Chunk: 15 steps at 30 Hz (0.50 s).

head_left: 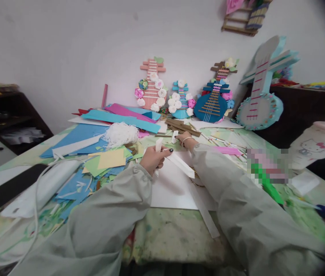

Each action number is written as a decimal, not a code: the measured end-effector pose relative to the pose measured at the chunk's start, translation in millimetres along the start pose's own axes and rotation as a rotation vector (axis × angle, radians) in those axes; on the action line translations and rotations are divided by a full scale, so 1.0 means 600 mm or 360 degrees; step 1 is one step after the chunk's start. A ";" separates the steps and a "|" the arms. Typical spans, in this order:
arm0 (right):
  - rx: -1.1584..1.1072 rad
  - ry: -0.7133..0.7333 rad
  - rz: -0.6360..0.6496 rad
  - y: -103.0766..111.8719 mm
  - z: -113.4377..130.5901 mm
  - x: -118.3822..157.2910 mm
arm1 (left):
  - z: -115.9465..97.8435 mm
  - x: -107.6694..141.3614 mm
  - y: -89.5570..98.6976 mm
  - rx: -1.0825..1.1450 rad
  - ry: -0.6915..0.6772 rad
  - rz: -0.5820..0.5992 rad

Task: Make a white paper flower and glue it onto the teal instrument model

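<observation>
My left hand [153, 159] is closed on a white paper strip [181, 165] above a white board [168, 191]; the strip angles down to the right. Farther forward, my right hand [184, 138] reaches past the board, its fingertips at a small white piece [174, 137] beside brown strips [183, 126]. Whether the fingers grip that piece is too small to tell. Another long white strip [204, 211] lies over the board's front edge, below my right forearm.
White string [121, 134], yellow paper [111, 158] and blue scraps crowd the left. Decorated paper instruments [212, 103] stand along the wall. Thin rolled sticks [222, 142] and a green object [271, 190] lie right. A white cable [36, 207] loops at far left.
</observation>
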State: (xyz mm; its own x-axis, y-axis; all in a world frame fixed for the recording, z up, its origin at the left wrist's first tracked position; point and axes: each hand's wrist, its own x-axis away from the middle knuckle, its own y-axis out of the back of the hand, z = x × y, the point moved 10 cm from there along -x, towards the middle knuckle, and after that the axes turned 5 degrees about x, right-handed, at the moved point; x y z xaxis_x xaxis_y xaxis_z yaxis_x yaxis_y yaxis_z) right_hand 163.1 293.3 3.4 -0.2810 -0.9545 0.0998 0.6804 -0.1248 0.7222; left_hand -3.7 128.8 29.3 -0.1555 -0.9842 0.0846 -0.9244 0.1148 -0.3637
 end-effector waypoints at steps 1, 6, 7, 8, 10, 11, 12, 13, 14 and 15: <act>-0.0022 -0.0042 0.0033 -0.007 -0.002 -0.004 | -0.001 0.000 0.000 -0.0008 0.0002 -0.0007; -0.0195 -0.0114 0.0169 -0.017 -0.002 -0.001 | -0.002 -0.004 0.014 -0.0037 -0.0002 -0.0097; -0.0247 -0.0084 0.0192 -0.014 0.003 0.004 | -0.002 -0.006 0.019 -0.0035 -0.0008 -0.0119; -0.0304 -0.0040 0.0218 -0.009 0.010 0.010 | -0.003 -0.009 0.024 -0.0030 -0.0016 -0.0140; -0.0431 0.0087 0.0278 0.009 0.027 0.032 | -0.004 -0.014 0.035 -0.0019 -0.0035 -0.0182; -0.0499 0.0164 0.0310 0.022 0.036 0.047 | -0.004 -0.017 0.040 -0.0013 -0.0045 -0.0203; -0.0565 0.0242 0.0338 0.039 0.043 0.065 | -0.003 -0.019 0.045 -0.0006 -0.0054 -0.0221; -0.0634 0.0321 0.0368 0.057 0.049 0.086 | -0.003 -0.020 0.048 0.0002 -0.0064 -0.0236; -0.0696 0.0392 0.0391 0.076 0.052 0.110 | -0.002 -0.021 0.049 0.0010 -0.0074 -0.0246; -0.0754 0.0459 0.0416 0.094 0.053 0.137 | -0.001 -0.022 0.050 0.0019 -0.0084 -0.0251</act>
State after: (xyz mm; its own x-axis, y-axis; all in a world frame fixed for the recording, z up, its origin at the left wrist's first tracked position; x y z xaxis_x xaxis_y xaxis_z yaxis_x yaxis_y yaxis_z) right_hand 157.2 216.6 74.1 0.0851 -0.9964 -0.0047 0.9476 0.0795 0.3093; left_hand -29.3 145.2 18.0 0.0101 -0.9956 0.0928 -0.9317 -0.0430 -0.3606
